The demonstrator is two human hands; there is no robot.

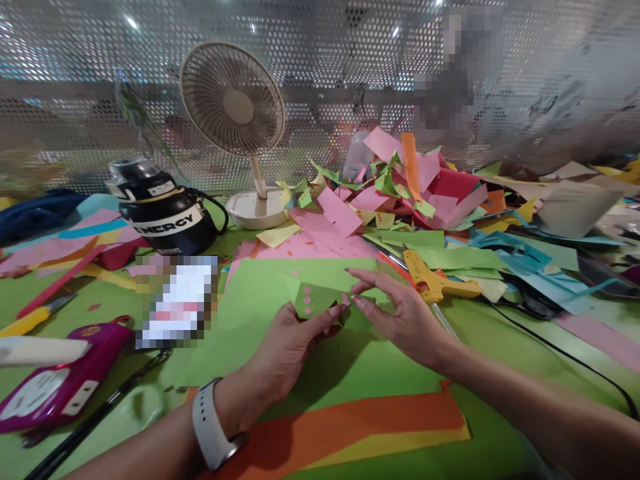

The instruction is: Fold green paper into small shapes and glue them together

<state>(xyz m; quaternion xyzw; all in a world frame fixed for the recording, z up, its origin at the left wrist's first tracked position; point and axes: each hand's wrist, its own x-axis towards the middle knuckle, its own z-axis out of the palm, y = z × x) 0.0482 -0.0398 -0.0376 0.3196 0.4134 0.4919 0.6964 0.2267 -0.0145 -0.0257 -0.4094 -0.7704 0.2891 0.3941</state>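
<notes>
The left hand (295, 341) pinches a small green card (321, 298) over the big green paper (237, 327); pink bits (308, 301) sit on the card; the right hand's (403, 317) bent fingers are at its edge, by another pink bit, but it is hard to tell if they grip it.

There is one camera, and it sits on the person's head. It looks forward and down at the desk (495, 447). The left hand (280, 353) and right hand (405, 320) are close, near the middle of the view. Both arms come in from the bottom corners. Farther off, the view takes in the fan (237, 107) and the wall with holes (320, 40) across the top.
</notes>
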